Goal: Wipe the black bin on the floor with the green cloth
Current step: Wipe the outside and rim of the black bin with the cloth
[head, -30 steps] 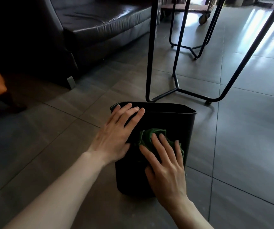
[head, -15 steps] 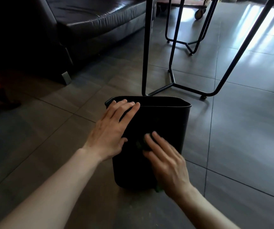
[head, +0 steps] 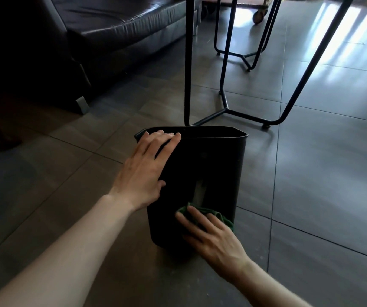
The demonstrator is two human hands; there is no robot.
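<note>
The black bin [head: 213, 165] stands upright on the tiled floor in the middle of the view. My left hand [head: 144, 171] lies flat against its near left side, fingertips at the rim. My right hand [head: 209, 235] presses the green cloth [head: 220, 216] against the lower part of the bin's near wall, close to the floor. Most of the cloth is hidden under my fingers; its edges show above and to the right of them.
Black metal table legs [head: 188, 63] stand just behind the bin, with a foot bar [head: 244, 116] on the floor. A dark leather sofa [head: 111, 29] fills the upper left. Another black frame [head: 244, 56] and a wheeled cart [head: 258, 15] are farther back.
My right hand has slid the green cloth down the bin's near wall, from the middle to near the bottom. My left hand has stayed on the bin's left side.
</note>
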